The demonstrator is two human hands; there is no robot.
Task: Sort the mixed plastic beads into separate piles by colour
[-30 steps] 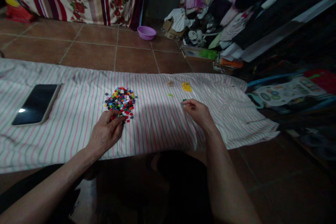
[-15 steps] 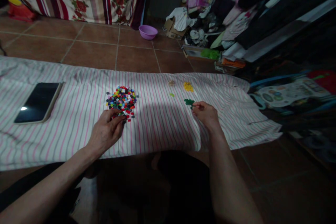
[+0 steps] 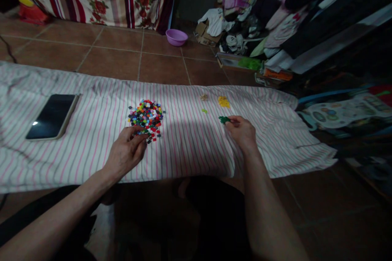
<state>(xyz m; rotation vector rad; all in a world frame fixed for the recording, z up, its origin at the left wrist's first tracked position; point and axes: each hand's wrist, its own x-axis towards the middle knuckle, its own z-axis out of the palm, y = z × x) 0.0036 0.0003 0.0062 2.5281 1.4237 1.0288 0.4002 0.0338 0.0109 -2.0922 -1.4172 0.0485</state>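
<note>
A pile of small mixed-colour pieces [image 3: 147,115] lies on the striped cloth [image 3: 183,142]. My left hand [image 3: 130,147] rests at the pile's near edge, its fingers apart, thumb and forefinger among the pieces. Over to the right, my right hand [image 3: 241,130] touches a small dark green group [image 3: 224,119] with its fingertips pinched together; anything between them is too small to make out. Behind that group lies a yellow group [image 3: 223,101]. A few light green pieces [image 3: 204,111] and a beige group [image 3: 203,97] sit to its left.
A phone [image 3: 52,116] lies at the cloth's left side. Beyond the cloth, a purple basin [image 3: 177,38] stands on the tiled floor, near a cardboard box [image 3: 208,34] and heaped clothes. A printed board [image 3: 346,110] is at the right.
The whole view has shifted slightly. My right fingertips have moved a little up against the green group, and the dark piece seen beneath them is no longer visible. My left hand has barely moved.
</note>
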